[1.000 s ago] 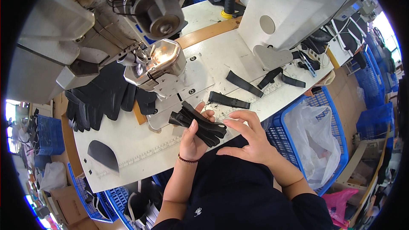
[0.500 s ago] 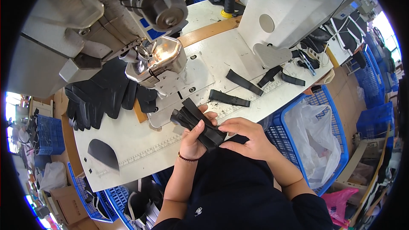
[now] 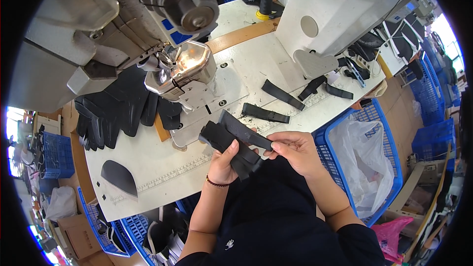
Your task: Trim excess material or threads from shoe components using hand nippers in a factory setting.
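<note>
My left hand (image 3: pixel 225 166) is closed round a bundle of black straps (image 3: pixel 222 140), thumb on top, just over the table's front edge. Between the thumb and fingers of my right hand (image 3: pixel 294 151) is the near end of one black strap (image 3: pixel 246 131), which fans out from the bundle; its far end lies against the other straps. Beyond my hands stands a sewing machine (image 3: pixel 185 71) with a shiny metal head. Loose black straps (image 3: pixel 266 113) lie on the white table (image 3: pixel 162 172) to the right of the machine.
Black cut pieces (image 3: pixel 116 108) are heaped left of the machine. One dark curved piece (image 3: pixel 119 177) lies at the table's left. A blue basket (image 3: pixel 322 143) with a white plastic bag (image 3: pixel 362 160) stands at right. Scissors (image 3: pixel 354 73) and a thread cone (image 3: pixel 266 1) are farther back.
My right hand has moved slightly up and right, drawing one strap apart from the bundle. The bundle has spread open in my left hand, which stays nearly in place.
</note>
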Demonstrator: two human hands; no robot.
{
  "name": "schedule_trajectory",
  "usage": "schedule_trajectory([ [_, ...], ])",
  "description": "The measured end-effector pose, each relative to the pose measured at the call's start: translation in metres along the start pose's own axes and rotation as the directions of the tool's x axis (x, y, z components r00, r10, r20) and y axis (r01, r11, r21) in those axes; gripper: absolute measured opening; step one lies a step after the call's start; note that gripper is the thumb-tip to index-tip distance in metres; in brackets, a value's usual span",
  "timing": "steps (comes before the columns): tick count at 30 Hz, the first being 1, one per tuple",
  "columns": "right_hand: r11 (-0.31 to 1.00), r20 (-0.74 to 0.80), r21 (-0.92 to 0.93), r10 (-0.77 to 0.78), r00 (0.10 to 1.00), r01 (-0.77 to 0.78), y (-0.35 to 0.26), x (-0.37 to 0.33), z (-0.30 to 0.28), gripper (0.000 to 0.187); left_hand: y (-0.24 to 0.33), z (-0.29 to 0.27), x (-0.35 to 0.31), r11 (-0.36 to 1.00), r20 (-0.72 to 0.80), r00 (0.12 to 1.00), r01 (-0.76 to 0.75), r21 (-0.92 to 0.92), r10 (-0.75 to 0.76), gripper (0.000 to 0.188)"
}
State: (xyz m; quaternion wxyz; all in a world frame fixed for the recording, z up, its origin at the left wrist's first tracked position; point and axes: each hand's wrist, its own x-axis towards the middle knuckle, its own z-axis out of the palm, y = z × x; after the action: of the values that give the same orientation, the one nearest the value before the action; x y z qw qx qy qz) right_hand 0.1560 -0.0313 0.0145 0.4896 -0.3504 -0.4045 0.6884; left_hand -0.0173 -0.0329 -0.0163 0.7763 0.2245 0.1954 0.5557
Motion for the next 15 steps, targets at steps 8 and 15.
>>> schedule_trajectory([
  [8,0.983,0.041,0.159,-0.099,0.994,0.091,-0.0037,-0.006,-0.0032,0.017,-0.0039,-0.0069,-0.0015,1.0,-0.024,1.0,-0.013,0.028,0.014,0.033],
  [15,0.977,0.054,0.179,-0.132,0.99,0.12,-0.0064,-0.0077,-0.0033,0.017,-0.0041,-0.0082,-0.0021,1.0,-0.012,1.0,0.003,0.02,-0.003,0.035],
])
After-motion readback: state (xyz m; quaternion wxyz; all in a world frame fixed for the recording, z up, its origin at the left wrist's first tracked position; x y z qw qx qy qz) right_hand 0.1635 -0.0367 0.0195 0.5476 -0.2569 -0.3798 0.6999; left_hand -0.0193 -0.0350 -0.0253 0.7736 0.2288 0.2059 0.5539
